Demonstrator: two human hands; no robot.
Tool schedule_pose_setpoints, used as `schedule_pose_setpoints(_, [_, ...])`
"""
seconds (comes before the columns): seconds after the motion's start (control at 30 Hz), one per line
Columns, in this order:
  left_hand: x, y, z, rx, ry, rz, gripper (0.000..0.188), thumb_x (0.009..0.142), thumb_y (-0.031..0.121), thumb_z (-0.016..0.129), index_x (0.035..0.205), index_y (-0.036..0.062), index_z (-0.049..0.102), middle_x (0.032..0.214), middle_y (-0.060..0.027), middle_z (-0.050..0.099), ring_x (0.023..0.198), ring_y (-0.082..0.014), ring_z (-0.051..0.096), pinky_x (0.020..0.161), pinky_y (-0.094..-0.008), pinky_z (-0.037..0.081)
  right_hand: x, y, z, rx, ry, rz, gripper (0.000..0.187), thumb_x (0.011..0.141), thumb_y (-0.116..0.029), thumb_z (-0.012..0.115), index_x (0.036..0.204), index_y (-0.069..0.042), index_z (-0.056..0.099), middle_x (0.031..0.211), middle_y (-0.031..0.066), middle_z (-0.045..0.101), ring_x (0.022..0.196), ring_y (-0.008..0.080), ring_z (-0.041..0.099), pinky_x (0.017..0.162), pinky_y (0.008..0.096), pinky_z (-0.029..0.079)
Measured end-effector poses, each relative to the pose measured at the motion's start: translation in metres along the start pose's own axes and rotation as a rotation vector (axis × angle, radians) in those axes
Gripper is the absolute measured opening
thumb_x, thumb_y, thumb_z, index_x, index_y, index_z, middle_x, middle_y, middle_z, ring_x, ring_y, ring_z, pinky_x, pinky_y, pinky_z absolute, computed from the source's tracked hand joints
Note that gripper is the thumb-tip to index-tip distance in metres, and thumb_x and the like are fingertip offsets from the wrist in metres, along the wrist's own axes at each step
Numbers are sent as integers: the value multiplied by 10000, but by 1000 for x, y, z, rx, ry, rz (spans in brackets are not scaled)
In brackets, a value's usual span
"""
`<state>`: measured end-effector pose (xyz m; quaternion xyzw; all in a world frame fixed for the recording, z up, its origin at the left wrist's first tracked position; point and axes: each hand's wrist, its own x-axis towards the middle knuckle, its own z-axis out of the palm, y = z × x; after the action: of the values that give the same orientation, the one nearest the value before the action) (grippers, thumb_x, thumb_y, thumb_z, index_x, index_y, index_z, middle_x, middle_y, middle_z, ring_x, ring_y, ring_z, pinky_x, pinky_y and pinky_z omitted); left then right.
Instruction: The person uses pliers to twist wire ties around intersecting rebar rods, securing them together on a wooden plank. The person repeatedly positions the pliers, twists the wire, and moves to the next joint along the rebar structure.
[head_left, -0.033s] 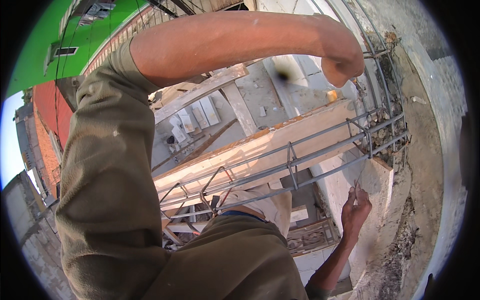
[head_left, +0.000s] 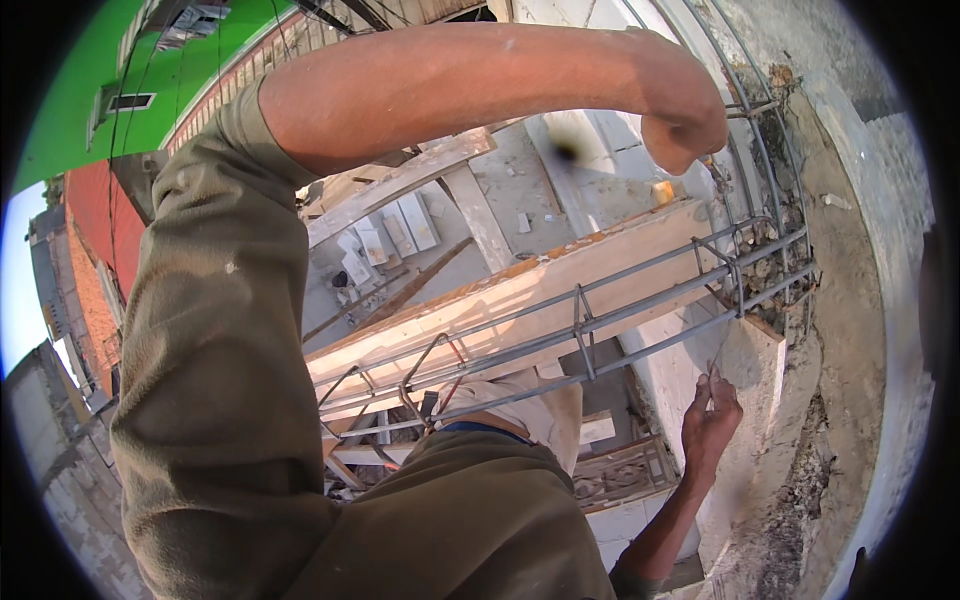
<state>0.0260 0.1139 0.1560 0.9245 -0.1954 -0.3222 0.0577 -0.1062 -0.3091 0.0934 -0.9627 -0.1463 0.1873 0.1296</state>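
My left arm reaches across the top of the view. Its hand [head_left: 685, 130] is bent down with curled fingers, beside upright steel bars [head_left: 770, 160]; what it holds, if anything, is hidden. My right hand [head_left: 712, 425], lower right, pinches a thin wire [head_left: 716, 356] between thumb and fingertips. The wire points up toward the end of a rebar cage [head_left: 584, 328]. This cage of long bars and bent stirrups runs from my waist to the upright bars at the rough wall. A pale wooden board [head_left: 620, 258] stands along its far side.
A rough concrete wall [head_left: 850, 300] rises at the right. Below lie a timber plank [head_left: 478, 215] and several white blocks [head_left: 412, 222] on a grey floor. A small yellow-orange piece [head_left: 663, 192] is at the board's end. A green building [head_left: 60, 110] stands far left.
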Motion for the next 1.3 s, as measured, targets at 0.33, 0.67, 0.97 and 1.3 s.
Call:
schedule_pose_setpoints(0.33, [-29,14,-1,80,-69,-95,436,852,84,593,1259,21,737,1384,-152,614,1324,-395,610,1195,-595,437,0,-12,4,37,72,-55,261,1027,-28,632,1247,41,754,936,236,711,851,396,673,789,488,534])
schedule_pose_setpoints(0.67, [-7,47,-2,269,-48,-76,481,879,69,627,1329,-96,658,1426,-191,563,1362,-365,530,1195,-585,381,-3,-21,-9,46,94,15,308,972,-51,679,1265,-21,768,1099,261,764,966,406,727,892,470,574])
schedule_pose_setpoints(0.97, [29,88,-12,437,-128,-152,725,882,86,644,1574,-51,479,1710,-219,320,1565,-452,315,1307,-669,142,-10,-17,14,67,185,0,412,920,-57,659,1321,-61,753,1225,240,754,1223,452,672,1108,504,505])
schedule_pose_setpoints(1.3, [54,90,-4,378,-110,-149,544,856,61,596,1394,60,672,1695,-229,358,1560,-511,300,1187,-681,246,-13,-25,12,160,192,-9,438,843,-44,659,1273,-19,744,1191,218,756,1210,428,670,1042,519,527])
